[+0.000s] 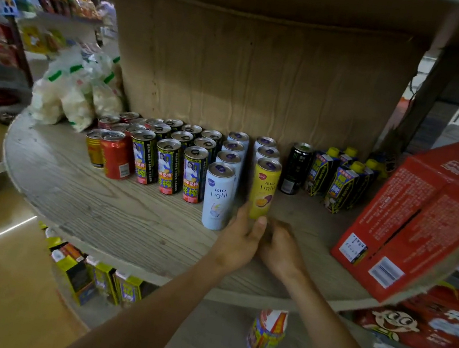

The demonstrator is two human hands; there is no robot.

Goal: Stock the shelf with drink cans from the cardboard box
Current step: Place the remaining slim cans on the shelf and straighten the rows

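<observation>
Left hand (pixel 238 236) grips yellow can (pixel 264 189), base hidden.

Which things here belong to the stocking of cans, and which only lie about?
Job: yellow can, gripped by the left hand; right hand beside it; pale blue can; shelf.
Lying about: red cartons; snack bags; yellow-capped cartons.

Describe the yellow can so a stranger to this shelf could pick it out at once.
On the wooden shelf, in front of the cardboard sheet, drink cans stand in rows. The yellow can heads the slim row left of the black can, with the left hand gripping its base. It alone is yellow; the pale blue cans beside and behind it share its slim shape.
</observation>
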